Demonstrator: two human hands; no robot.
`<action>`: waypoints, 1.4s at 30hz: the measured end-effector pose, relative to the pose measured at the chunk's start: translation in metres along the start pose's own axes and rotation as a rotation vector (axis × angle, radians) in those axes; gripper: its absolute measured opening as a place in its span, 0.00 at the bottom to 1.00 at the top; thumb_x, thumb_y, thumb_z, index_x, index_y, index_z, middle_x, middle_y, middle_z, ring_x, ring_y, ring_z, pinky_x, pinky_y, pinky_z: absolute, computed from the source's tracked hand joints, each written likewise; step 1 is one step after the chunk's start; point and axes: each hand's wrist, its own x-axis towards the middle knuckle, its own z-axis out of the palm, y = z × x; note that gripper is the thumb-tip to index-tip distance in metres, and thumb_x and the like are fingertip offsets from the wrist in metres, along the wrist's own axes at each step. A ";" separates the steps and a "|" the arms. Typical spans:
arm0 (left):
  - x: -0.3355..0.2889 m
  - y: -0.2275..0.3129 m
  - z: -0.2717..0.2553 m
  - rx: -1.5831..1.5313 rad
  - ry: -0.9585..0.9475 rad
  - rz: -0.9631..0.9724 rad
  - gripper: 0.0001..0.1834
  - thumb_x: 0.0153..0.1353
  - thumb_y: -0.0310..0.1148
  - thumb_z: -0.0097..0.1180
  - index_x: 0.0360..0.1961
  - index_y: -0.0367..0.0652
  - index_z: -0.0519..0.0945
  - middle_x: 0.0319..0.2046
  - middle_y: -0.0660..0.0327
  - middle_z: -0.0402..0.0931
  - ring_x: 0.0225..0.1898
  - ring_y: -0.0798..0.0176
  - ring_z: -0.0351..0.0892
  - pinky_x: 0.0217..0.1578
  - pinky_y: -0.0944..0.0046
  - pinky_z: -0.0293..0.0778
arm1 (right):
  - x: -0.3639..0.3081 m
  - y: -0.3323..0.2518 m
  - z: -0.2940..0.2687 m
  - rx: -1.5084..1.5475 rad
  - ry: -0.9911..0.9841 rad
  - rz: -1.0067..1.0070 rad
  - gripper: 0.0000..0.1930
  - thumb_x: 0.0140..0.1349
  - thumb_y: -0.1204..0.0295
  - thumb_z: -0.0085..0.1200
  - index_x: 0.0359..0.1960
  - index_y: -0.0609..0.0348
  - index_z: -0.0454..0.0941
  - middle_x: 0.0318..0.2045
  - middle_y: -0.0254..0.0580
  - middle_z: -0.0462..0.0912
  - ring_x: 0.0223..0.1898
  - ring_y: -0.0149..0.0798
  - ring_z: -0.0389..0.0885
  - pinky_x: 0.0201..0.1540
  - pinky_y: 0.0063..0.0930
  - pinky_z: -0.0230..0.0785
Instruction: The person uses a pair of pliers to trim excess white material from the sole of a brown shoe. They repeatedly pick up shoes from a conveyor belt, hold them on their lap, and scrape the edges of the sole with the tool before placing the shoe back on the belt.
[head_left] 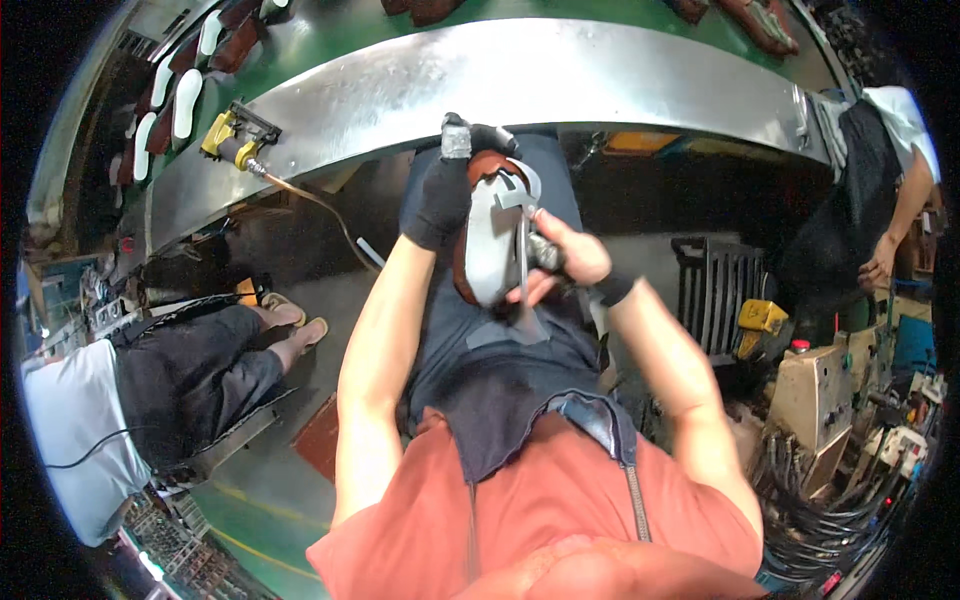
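Observation:
A brown shoe upper with a pale grey-white sole (484, 255) lies bottom up over my lap. My left hand (442, 190), in a black glove with a silvery patch at a fingertip, is closed round its far left end. My right hand (578, 250), with a dark band at the wrist, is closed on a grey metal hand tool (522, 245) that lies lengthwise along the sole's right side. The tool's far end is by a flap near the far end of the shoe. Its exact kind is unclear, and my right fingers are partly hidden behind it.
Beyond my knees curves a shiny metal bench edge (420, 80) with a yellow air stapler (228, 138) and its hose (310, 195). White soles (187, 103) and brown uppers lie on the green belt. People sit left and stand right. A black crate (715, 295) and control box (808, 390) stand right.

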 end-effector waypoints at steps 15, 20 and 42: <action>-0.032 0.013 0.012 0.054 0.084 0.091 0.13 0.66 0.36 0.44 0.39 0.38 0.76 0.38 0.58 0.77 0.41 0.62 0.75 0.47 0.64 0.69 | 0.026 0.071 0.057 -0.979 0.688 -0.716 0.16 0.68 0.66 0.38 0.31 0.66 0.73 0.22 0.57 0.72 0.26 0.51 0.74 0.31 0.39 0.66; -0.109 0.068 0.016 0.747 -0.085 0.303 0.40 0.41 0.38 0.71 0.56 0.38 0.67 0.54 0.50 0.68 0.58 0.51 0.67 0.59 0.55 0.61 | -0.025 0.095 0.050 -1.159 0.203 -0.469 0.13 0.59 0.65 0.50 0.39 0.62 0.75 0.31 0.50 0.79 0.35 0.50 0.79 0.37 0.36 0.70; -0.182 0.052 0.069 0.604 0.217 0.060 0.52 0.38 0.38 0.73 0.61 0.36 0.55 0.52 0.50 0.64 0.58 0.51 0.63 0.61 0.55 0.55 | -0.074 0.155 -0.005 -1.090 -0.029 -0.152 0.24 0.46 0.53 0.59 0.38 0.60 0.77 0.37 0.47 0.77 0.39 0.48 0.77 0.43 0.40 0.71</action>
